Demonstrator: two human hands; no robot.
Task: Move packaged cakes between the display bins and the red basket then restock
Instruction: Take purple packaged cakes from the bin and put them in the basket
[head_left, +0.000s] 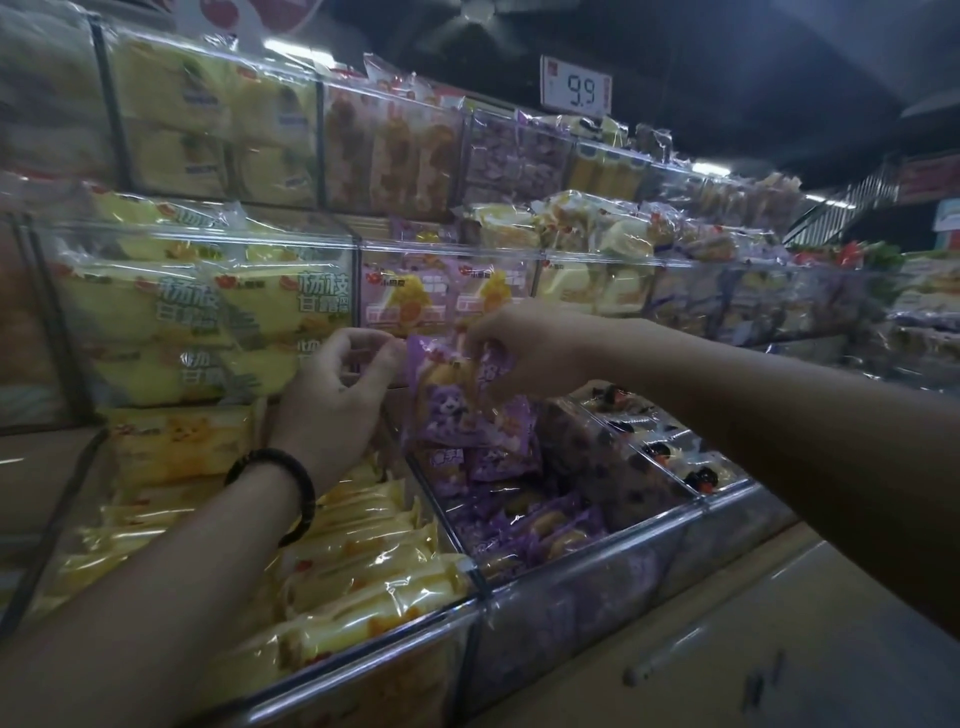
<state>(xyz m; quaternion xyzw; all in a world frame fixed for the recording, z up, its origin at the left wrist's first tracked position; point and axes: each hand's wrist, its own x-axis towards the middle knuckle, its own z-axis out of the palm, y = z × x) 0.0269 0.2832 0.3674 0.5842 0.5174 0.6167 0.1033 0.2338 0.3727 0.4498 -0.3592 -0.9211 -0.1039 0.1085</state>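
Above purple bin (597, 587), right hand (524, 353) pinching purple cake packet (457, 410), left hand (337, 395) curled beside it, hold unclear

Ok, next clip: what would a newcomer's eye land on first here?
The purple cake packet pinched by the right hand at centre, above the purple-filled bin; the left hand, wearing a black bracelet, curls beside it. Then the bright 9.9 price sign at top, and yellow packets filling the left bins.

Glossy purple film wraps the cake packet (470, 400); the bins (571, 556) are clear, shiny plastic; the bracelet (280, 488) looks matt black.
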